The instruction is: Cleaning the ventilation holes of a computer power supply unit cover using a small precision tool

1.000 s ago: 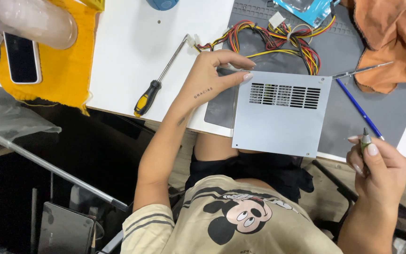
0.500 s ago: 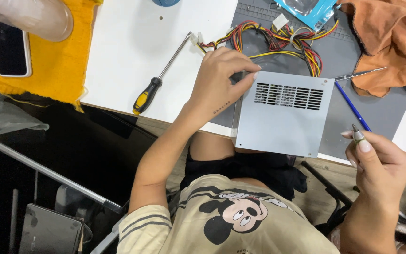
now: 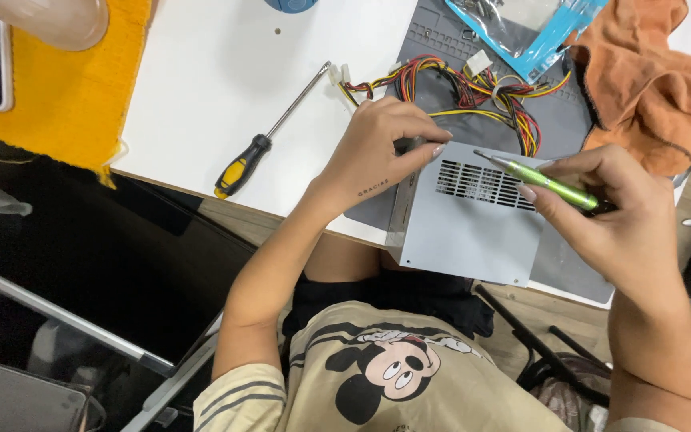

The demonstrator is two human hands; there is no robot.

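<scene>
1. The grey metal power supply box [image 3: 469, 240] sits at the near edge of the white counter [image 3: 217, 88], partly on a grey mat [image 3: 557, 120], with its near corner overhanging the counter edge above the person's lap.
2. The left hand [image 3: 377, 152] lies over the far left corner of the box, fingers curled down around its top edge and closed on it.
3. The right hand [image 3: 601, 216] is closed around a slim green screwdriver [image 3: 545, 182], gripped between thumb and fingers. Its metal tip points left and sits over the slotted vent on the top face of the box; whether the tip touches the metal cannot be told.
4. The two hands are apart, one at each side of the vent.
5. A bundle of red, yellow and black wires [image 3: 473, 92] with white connectors spreads out from behind the box onto the mat.
6. A larger screwdriver with a black and yellow handle [image 3: 261, 148] lies on the counter to the left of the left hand, well clear of it.
7. An orange cloth [image 3: 657, 88] is bunched at the far right, and a clear and blue plastic bag [image 3: 521, 28] lies beside it.
8. A yellow cloth [image 3: 49, 96] covers the far left end of the counter.
</scene>
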